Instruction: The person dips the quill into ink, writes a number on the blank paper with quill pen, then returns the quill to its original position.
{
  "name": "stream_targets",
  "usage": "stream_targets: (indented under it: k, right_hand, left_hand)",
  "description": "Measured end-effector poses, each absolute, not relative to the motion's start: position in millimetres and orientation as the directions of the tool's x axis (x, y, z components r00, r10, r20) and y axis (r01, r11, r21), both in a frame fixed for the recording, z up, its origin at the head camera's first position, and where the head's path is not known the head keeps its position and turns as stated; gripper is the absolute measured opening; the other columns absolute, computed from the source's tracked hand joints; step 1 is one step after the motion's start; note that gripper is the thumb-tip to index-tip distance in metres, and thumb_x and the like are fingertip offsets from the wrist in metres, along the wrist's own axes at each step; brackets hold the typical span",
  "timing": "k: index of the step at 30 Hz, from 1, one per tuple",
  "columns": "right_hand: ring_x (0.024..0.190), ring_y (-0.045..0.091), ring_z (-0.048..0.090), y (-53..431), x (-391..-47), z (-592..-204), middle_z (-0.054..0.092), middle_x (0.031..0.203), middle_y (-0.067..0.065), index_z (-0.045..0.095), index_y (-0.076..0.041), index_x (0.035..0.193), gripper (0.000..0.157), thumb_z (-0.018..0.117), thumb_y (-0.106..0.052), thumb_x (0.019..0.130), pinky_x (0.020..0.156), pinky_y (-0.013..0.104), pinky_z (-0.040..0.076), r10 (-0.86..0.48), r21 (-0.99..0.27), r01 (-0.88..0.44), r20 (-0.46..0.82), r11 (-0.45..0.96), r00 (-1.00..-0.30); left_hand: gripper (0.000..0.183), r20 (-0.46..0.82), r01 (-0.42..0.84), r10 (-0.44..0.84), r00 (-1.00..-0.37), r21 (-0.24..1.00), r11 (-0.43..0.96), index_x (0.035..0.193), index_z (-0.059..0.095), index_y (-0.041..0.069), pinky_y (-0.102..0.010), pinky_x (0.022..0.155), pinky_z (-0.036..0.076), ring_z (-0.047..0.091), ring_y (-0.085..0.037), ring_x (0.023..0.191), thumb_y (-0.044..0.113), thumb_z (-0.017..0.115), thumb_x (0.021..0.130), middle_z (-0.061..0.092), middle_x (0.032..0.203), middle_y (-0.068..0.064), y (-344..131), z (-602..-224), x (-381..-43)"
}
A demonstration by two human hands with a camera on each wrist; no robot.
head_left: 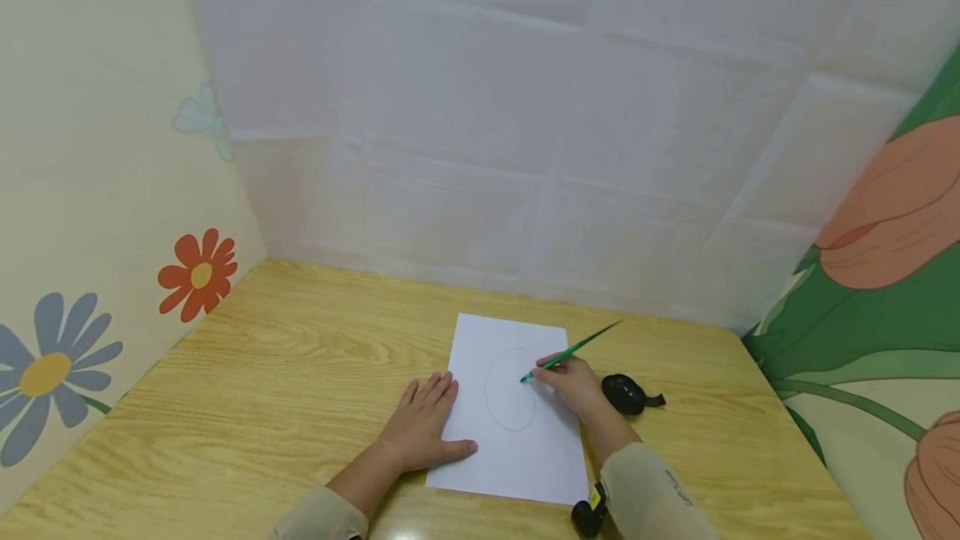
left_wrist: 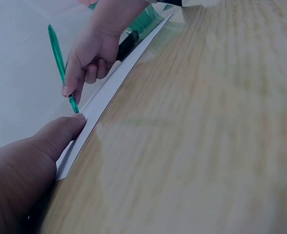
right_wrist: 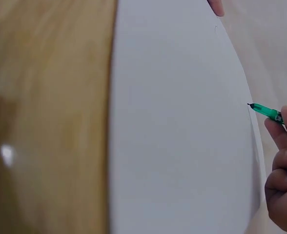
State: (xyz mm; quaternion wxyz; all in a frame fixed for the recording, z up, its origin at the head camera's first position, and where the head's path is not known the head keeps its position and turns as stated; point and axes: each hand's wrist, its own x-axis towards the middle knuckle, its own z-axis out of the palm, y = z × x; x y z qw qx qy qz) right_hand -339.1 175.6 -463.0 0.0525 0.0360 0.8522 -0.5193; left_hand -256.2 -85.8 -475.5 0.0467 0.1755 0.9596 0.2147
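Note:
A white sheet of paper (head_left: pixel 468 357) lies upright on the wooden table, bearing a thin oval line that has a gap at its upper right. On its left edge rests my left hand (head_left: pixel 422 432), fingers spread, with the thumb across the lower left part. My right hand (head_left: pixel 576 386) pinches a slim green pen (head_left: pixel 577 347) near its dark tip, thumb and fingers around the barrel. In the right wrist view the pen (right_wrist: pixel 266 111) points at the sheet with its tip right at the surface. The left wrist view shows the pen (left_wrist: pixel 57 53) slanting up from the right hand's fingers.
A rounded black object (head_left: pixel 624 394) with a short tab lies just right of my right hand. Close to the right sleeve is a small black item (head_left: pixel 588 515) with a yellow label. White sheeting (head_left: pixel 465 107) rises behind the table (head_left: pixel 315 340); flower-printed panels stand at both sides.

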Motion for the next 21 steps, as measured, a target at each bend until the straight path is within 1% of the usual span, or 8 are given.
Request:
stream_targets:
  k: [5, 9, 13, 21]
  right_hand:
    - [0.093, 0.018, 0.064, 173.7, -340.7, -464.8, 0.071, 0.103, 0.013, 0.072, -0.002, 0.101, 0.023, 0.075, -0.017, 0.085, 0.077, 0.026, 0.051, -0.003, -0.891, 0.092, -0.104, 0.445, -0.995]
    - [0.091, 0.017, 0.063, 172.3, -342.8, -466.4, 0.071, 0.102, 0.013, 0.072, -0.001, 0.101, 0.022, 0.075, -0.016, 0.085, 0.076, 0.025, 0.05, -0.007, -0.894, 0.087, -0.101, 0.439, -0.995]
    - [0.088, 0.016, 0.063, 171.5, -344.5, -466.0, 0.072, 0.101, 0.012, 0.072, -0.002, 0.1, 0.022, 0.075, -0.018, 0.085, 0.072, 0.024, 0.05, -0.017, -0.883, 0.078, -0.096, 0.463, -0.995]
    - [0.086, 0.015, 0.064, 168.5, -345.1, -464.4, 0.072, 0.1, 0.013, 0.072, -0.001, 0.1, 0.023, 0.075, -0.017, 0.085, 0.071, 0.024, 0.051, -0.03, -0.874, 0.059, -0.083, 0.483, -0.996]
  left_hand:
    - [0.103, -0.015, 0.315, 0.356, -0.934, 0.432, 0.845, 0.151, 0.031, -0.002, -0.056, 0.123, 0.007, 0.018, -0.033, 0.152, 0.068, 0.061, 0.082, 0.024, 0.162, -0.017, -85.7, -475.2, -255.9]
    - [0.103, -0.018, 0.314, 0.356, -0.934, 0.43, 0.846, 0.151, 0.031, -0.002, -0.056, 0.123, 0.007, 0.017, -0.033, 0.152, 0.069, 0.061, 0.082, 0.024, 0.162, -0.017, -85.6, -474.6, -255.6]
    - [0.103, -0.019, 0.314, 0.355, -0.935, 0.426, 0.849, 0.151, 0.031, -0.002, -0.056, 0.123, 0.007, 0.017, -0.033, 0.152, 0.069, 0.061, 0.082, 0.024, 0.162, -0.017, -85.3, -474.2, -255.6]
    - [0.103, -0.013, 0.314, 0.352, -0.936, 0.42, 0.851, 0.151, 0.032, -0.002, -0.056, 0.123, 0.008, 0.018, -0.033, 0.152, 0.068, 0.061, 0.082, 0.025, 0.161, -0.018, -84.9, -474.9, -255.9]
